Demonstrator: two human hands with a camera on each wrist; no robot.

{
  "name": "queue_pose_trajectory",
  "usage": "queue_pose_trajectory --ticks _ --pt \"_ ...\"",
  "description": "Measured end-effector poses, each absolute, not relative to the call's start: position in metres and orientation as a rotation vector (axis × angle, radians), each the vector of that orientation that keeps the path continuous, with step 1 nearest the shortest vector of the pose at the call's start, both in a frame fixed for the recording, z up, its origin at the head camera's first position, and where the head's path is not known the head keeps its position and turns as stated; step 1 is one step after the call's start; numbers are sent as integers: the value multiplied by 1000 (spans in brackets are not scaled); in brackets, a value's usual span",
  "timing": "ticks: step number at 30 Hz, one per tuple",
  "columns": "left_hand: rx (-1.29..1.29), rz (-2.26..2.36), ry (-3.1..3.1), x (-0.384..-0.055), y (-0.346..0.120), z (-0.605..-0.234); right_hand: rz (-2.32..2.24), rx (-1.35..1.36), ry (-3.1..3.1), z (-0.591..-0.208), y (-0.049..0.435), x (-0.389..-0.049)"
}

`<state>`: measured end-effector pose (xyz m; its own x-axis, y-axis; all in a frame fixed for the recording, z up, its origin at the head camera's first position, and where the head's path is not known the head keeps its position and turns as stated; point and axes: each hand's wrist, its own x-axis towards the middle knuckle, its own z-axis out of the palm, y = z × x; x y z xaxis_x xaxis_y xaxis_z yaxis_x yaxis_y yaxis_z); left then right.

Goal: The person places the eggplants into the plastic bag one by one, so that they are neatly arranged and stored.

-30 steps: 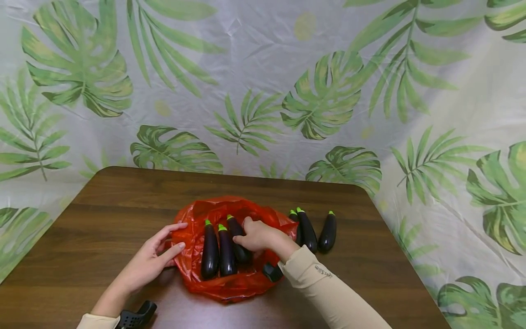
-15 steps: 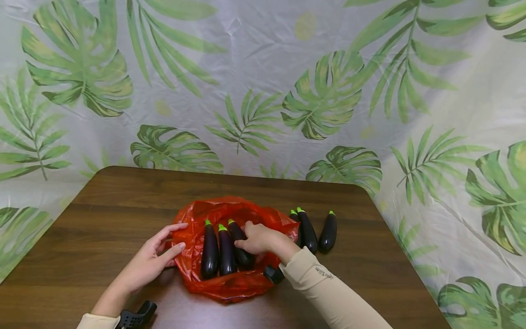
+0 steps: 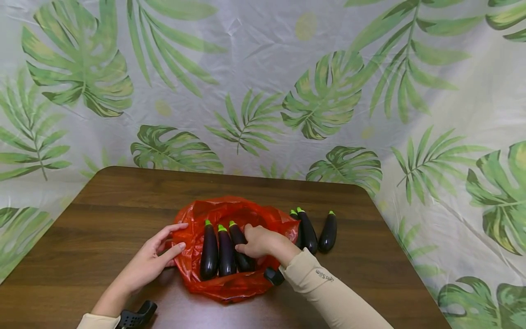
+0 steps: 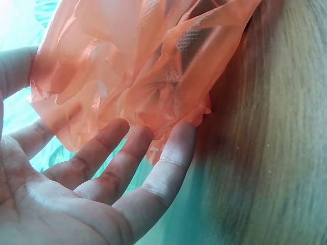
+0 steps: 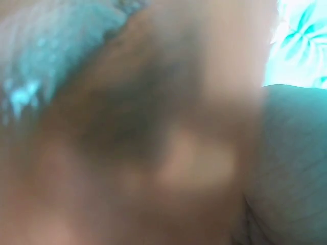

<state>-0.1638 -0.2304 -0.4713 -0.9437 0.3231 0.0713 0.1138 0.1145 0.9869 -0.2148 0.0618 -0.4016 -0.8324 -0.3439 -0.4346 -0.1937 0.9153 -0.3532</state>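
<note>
A red plastic bag (image 3: pixel 230 292) lies open on the table, holding three dark eggplants with green stem ends. The left eggplant (image 3: pixel 209 256) and the middle eggplant (image 3: pixel 227 256) lie side by side. Reaching into the bag, my right hand (image 3: pixel 260 242) grips the right-hand eggplant (image 3: pixel 245 262), thumb on its side; the other fingers are hidden. The right wrist view is too blurred to tell more. At the bag's left side, my left hand (image 3: pixel 152 258) touches the plastic with spread, relaxed fingers (image 4: pixel 168 168).
Right of the bag lie two eggplants, a near one (image 3: pixel 307 230) and a farther one (image 3: pixel 328 234), plus a third eggplant (image 3: pixel 298 237) partly behind the bag's edge. Everything rests on a brown wooden table (image 3: pixel 123 196). A leaf-patterned sheet (image 3: pixel 246 68) hangs behind it.
The right-hand eggplant has slid slightly toward me and to the right. My right hand has shifted a little right and down. The left hand and the bag look nearly unchanged.
</note>
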Motion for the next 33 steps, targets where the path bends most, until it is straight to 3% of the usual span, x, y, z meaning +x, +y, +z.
queue_pose_trajectory --ticks 16,33 --pt "408 1933 2212 -164 -229 -469 -354 -381 2625 -398 62 -216" --pt "410 1941 2197 -164 -229 -471 -511 -454 2608 -364 71 -214"
